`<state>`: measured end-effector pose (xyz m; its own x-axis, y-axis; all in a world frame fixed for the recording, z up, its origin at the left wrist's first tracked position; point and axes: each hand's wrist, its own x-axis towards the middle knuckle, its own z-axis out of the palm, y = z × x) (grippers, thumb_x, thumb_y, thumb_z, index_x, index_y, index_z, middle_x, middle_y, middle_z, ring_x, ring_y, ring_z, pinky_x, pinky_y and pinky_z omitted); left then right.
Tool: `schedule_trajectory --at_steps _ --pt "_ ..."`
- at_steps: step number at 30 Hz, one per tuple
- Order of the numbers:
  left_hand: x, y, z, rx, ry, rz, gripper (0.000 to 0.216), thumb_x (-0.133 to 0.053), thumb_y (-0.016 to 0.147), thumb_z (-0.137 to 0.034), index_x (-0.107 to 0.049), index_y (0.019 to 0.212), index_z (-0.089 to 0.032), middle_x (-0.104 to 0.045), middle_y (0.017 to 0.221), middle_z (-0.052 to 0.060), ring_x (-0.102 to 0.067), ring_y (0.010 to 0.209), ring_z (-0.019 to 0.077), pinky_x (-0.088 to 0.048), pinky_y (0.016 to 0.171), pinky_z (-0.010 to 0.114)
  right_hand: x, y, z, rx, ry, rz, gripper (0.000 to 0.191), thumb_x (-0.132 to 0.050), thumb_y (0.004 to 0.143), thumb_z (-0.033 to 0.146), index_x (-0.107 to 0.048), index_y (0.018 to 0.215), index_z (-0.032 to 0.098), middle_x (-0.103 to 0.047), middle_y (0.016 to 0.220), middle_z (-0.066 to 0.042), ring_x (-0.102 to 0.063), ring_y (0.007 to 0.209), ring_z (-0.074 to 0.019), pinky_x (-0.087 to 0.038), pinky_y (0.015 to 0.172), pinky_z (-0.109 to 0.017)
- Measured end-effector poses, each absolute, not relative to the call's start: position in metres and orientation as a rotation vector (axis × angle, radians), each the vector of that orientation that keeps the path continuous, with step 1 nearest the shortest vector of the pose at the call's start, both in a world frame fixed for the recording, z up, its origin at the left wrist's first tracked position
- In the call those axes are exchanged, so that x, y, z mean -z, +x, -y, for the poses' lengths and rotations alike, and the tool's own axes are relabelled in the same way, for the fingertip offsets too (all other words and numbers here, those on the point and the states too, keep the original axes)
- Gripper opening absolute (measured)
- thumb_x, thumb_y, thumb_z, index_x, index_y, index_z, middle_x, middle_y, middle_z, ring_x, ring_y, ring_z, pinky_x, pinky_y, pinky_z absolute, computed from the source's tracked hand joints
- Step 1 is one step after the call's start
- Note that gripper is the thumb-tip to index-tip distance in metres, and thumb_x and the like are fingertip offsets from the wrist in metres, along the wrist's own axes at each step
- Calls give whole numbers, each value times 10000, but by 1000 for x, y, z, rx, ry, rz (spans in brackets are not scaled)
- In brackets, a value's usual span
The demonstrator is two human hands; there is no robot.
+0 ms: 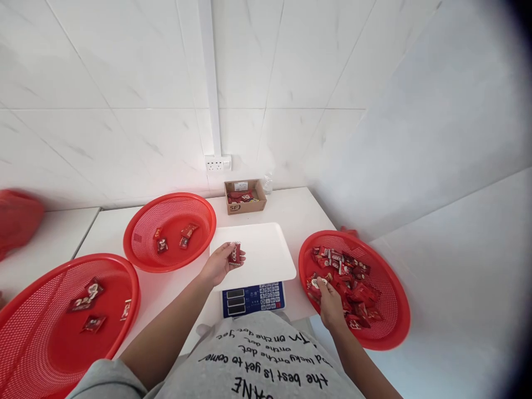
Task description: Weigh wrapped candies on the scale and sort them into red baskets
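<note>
My left hand (pixel 218 266) is closed on a small red snack packet (pixel 235 254) above the white tray (pixel 268 252) of a weighing scale. At the right, my right hand (pixel 331 306) reaches over the near left side of a red mesh basket (pixel 399 313). Its fingers pinch a red packet (pixel 312 284), partly hidden by the thumb and fingers. Many similar red packets (pixel 359 291) lie piled in that basket. The scale's blue keypad panel (pixel 253 299) faces me below the tray.
Two more red baskets, one farther back (pixel 211 230) and one nearer (pixel 132 277), stand on the left with several packets inside. A small cardboard box (pixel 252 206) with packets is by the wall, below a socket (pixel 218 163). A red bag (pixel 19 219) sits far left.
</note>
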<state>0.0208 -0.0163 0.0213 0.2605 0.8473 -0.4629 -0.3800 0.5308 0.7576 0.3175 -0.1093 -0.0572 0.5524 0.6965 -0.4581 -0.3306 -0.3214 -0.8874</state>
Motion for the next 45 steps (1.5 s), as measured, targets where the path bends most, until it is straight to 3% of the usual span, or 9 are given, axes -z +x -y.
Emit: schedule_trajectory --at_steps 5,11,17,21,25,29,36,41,45 --pt "-29 21 23 -942 744 -1119 297 -609 721 -438 -491 761 -169 -639 694 18 -604 572 114 -473 609 271 57 317 109 -1063 -1589 299 350 -698 561 467 -598 758 195 -578 616 54 -548 597 -121 -527 589 -264" --pt "-35 26 24 -1052 543 -1079 250 -485 830 -405 -523 890 -165 -655 836 62 -649 737 162 -505 714 334 55 316 110 -1073 -1583 303 324 -695 577 458 -586 749 205 -566 600 65 -540 587 -113 -523 576 -249" --pt "-36 6 4 -1237 178 -1058 140 -415 871 -161 -546 823 -149 -662 761 48 -654 728 138 -528 721 284 56 315 108 -1045 -1590 323 350 -679 585 471 -589 781 196 -589 659 41 -558 616 -127 -520 578 -263" --pt "-45 -24 -7 -1518 19 -959 311 -327 915 -332 -572 839 -156 -660 805 54 -645 781 142 -544 727 291 55 313 108 -1051 -1599 343 360 -649 609 487 -577 805 193 -575 645 45 -555 600 -124 -513 564 -266" --pt "-43 -29 1 -1262 21 -1020 263 -404 885 -296 -563 999 -120 -636 989 128 -627 912 180 -548 712 277 51 313 109 -1052 -1600 378 338 -627 645 488 -555 798 195 -544 623 49 -551 592 -121 -524 608 -285" --pt "-32 2 30 -920 218 -1071 195 -446 847 -163 -577 986 -122 -644 994 121 -639 854 162 -528 720 259 43 311 110 -1043 -1622 452 344 -585 680 520 -532 790 198 -529 628 39 -561 604 -132 -524 605 -290" --pt "-29 65 76 -396 720 -1011 377 -613 739 -411 -583 1028 -170 -625 999 91 -591 843 173 -475 715 283 9 268 112 -1108 -1623 950 417 -433 800 531 -534 1022 193 -597 767 -9 -546 565 -121 -437 463 -232" --pt "-30 94 81 -362 913 -931 396 -607 715 -469 -604 978 -173 -637 835 29 -567 744 159 -427 662 261 -8 243 105 -1228 -1487 1406 418 -368 866 461 -484 1192 224 -618 852 -15 -560 762 -134 -454 726 -283" --pt "-28 106 77 -454 886 -999 332 -610 719 -455 -606 876 -163 -633 762 16 -564 693 144 -421 633 240 -10 255 97 -1263 -1435 1512 418 -335 879 458 -484 1201 238 -618 924 -21 -563 806 -142 -447 759 -299"
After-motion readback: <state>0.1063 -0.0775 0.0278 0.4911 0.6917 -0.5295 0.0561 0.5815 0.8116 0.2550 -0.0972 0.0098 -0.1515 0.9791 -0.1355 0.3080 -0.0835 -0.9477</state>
